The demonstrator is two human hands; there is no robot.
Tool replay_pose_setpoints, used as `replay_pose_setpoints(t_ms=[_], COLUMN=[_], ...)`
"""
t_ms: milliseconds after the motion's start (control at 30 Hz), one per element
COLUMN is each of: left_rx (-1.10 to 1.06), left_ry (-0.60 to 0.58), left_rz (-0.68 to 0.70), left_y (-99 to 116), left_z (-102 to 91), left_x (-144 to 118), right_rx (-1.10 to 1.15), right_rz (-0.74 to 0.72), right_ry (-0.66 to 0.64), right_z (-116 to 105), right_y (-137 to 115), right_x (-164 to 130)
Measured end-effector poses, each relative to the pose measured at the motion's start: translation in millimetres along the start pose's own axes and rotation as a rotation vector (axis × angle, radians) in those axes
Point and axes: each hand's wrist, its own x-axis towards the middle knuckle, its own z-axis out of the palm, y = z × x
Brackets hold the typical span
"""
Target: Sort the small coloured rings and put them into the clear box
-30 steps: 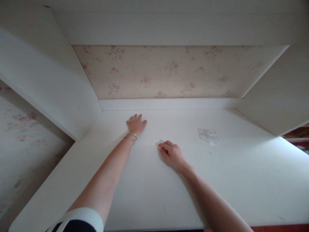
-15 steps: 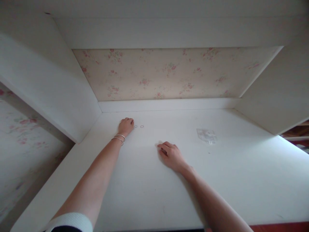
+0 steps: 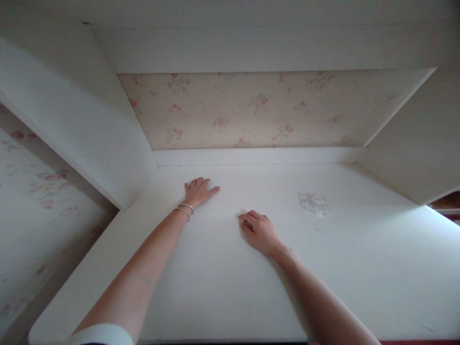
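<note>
Two hands down on the white desk top [image 3: 359,268], and neither one is holding anything. Your left hand [image 3: 199,190] lies flat, fingers fanned out, palm pressed to the surface; two thin bangles [image 3: 185,210] ring the wrist just behind it. Just beyond its fingertips runs the low white back ledge [image 3: 258,155], and above that the floral wallpaper [image 3: 258,110]. Your right hand [image 3: 259,231] rests nearer you, fingers loosely curled, tips touching the desk. Out to its right, well apart, a small clear packet [image 3: 313,203] lies flat, untouched. Judging by this, you're feeling over the surface with the far left patch covered; the right side and the packet look not yet reached
</note>
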Motion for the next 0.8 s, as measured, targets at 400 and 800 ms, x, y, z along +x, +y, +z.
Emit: replay_pose_setpoints(t_ms=[400,800], left_rx=[-0.022,-0.468], left_ry=[0.067,0.182], left_rz=[-0.006,0.127], left_y=[-28,-10], left_z=[6.0,-31.3], left_x=[14,-41], right_rx=[-0.018,-0.031], right_rz=[-0.002,-0.008], right_ry=[-0.015,-0.026], right_z=[2,4], right_y=[2,3], right_x=[0,0])
